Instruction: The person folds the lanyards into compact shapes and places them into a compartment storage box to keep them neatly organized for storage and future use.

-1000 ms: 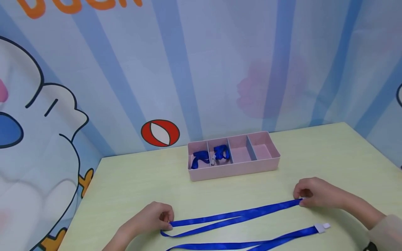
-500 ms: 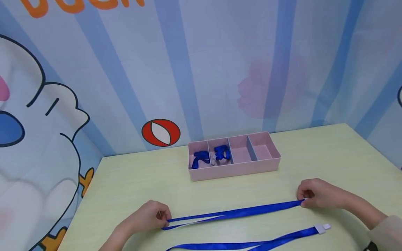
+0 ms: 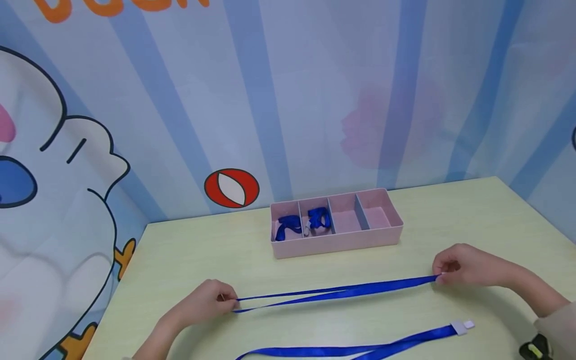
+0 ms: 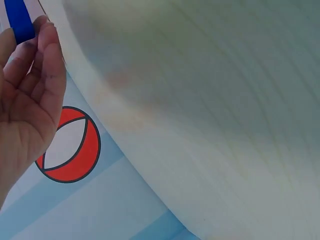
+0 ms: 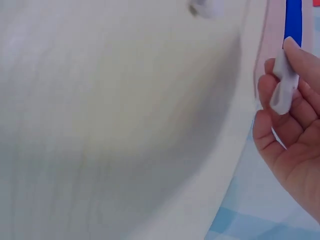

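Observation:
A blue lanyard (image 3: 360,291) is stretched between both hands, above the table. My left hand (image 3: 204,303) pinches its looped end; in the left wrist view the blue ribbon (image 4: 21,25) passes between thumb and fingertips. At the other end my right hand (image 3: 472,266) pinches the lanyard by its white plastic clip (image 5: 284,90), which shows in the right wrist view. Nearer the front, a second blue lanyard (image 3: 315,352) lies on the table, its white clip (image 3: 460,328) pointing right. Part of that lanyard is cut off by the lower frame edge.
Behind the hands stands a pink tray (image 3: 337,244) with compartments. A folded blue lanyard (image 3: 289,226) is in its leftmost compartment, and another folded lanyard (image 3: 318,218) with a white clip is in the one beside it. A printed cloth (image 3: 310,100) hangs behind the pale table (image 3: 202,255).
Both hands have risen and moved slightly away from the front edge, the left a little leftward and the right a little rightward. The held lanyard has drawn straighter and lifted from the table.

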Demonstrator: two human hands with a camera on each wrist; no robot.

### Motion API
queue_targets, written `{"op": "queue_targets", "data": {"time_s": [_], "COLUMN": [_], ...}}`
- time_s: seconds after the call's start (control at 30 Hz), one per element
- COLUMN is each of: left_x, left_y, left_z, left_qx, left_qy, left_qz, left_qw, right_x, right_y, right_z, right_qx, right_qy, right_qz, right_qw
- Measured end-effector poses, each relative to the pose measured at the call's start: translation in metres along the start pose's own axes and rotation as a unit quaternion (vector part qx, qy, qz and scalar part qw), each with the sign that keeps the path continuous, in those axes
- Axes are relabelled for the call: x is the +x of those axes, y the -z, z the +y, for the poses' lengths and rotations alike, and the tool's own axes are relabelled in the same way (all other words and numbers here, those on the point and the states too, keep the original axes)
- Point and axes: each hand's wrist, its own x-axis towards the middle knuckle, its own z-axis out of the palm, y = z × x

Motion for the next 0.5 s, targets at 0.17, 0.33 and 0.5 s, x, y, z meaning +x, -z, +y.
{"op": "queue_targets", "data": {"time_s": [0.17, 0.33, 0.5], "left_x": [-0.002, -0.004, -0.007], "left_y": [0.005, 0.011, 0.014], "left_z": [0.000, -0.007, -0.012], "left_qx": [-0.046, -0.140, -0.244], "left_qy": [0.011, 0.033, 0.061], "left_qz": [0.008, 0.007, 0.010], "left_qw": [0.9988, 0.9895, 0.9677], "right_x": [-0.002, -0.002, -0.002], "right_y": [0.007, 0.010, 0.010], "right_z": [-0.003, -0.006, -0.008], "right_qx": [0.047, 0.067, 0.071], "right_qy": [-0.020, -0.012, -0.014], "right_qz": [0.005, 0.006, 0.013], "right_qw": [0.999, 0.998, 0.997]}}
